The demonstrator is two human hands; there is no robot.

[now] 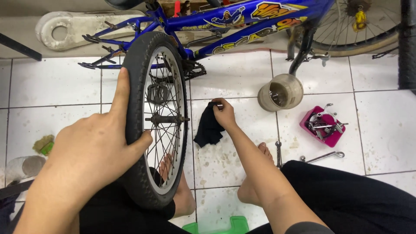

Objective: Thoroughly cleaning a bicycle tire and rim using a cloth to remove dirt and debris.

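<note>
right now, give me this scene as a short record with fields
left hand: grips the tyre of an upright bicycle wheel
right hand: pinches a black cloth above the floor
behind: blue bike frame
on tiled floor: beige tub, pink tray of metal parts, wrench
feet: bare, by the wheel
</note>
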